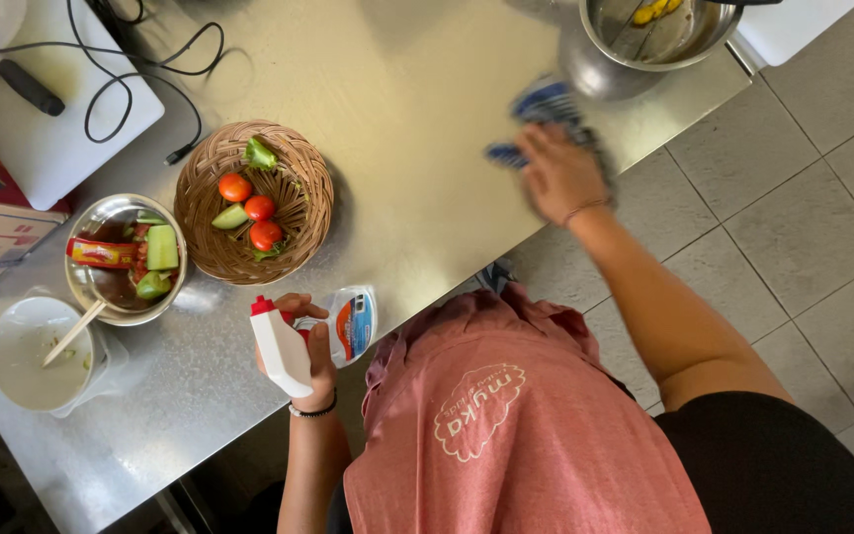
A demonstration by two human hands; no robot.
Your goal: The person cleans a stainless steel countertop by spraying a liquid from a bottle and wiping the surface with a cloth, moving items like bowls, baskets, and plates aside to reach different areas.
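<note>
My left hand (310,341) grips a white spray bottle (289,346) with a red nozzle, held just over the near edge of the steel counter (417,129). My right hand (560,173) presses flat on a blue and white striped cloth (544,109) at the counter's right end; the cloth and hand look blurred. A wicker basket (310,193) holding three tomatoes and green vegetable pieces sits in the middle of the counter, left of the cloth.
A steel bowl (86,287) with cucumber pieces and a red packet stands left of the basket. A white jug (27,381) with a wooden stick, a white board (61,138) with black cables, and a large steel bowl (595,69) at the far right.
</note>
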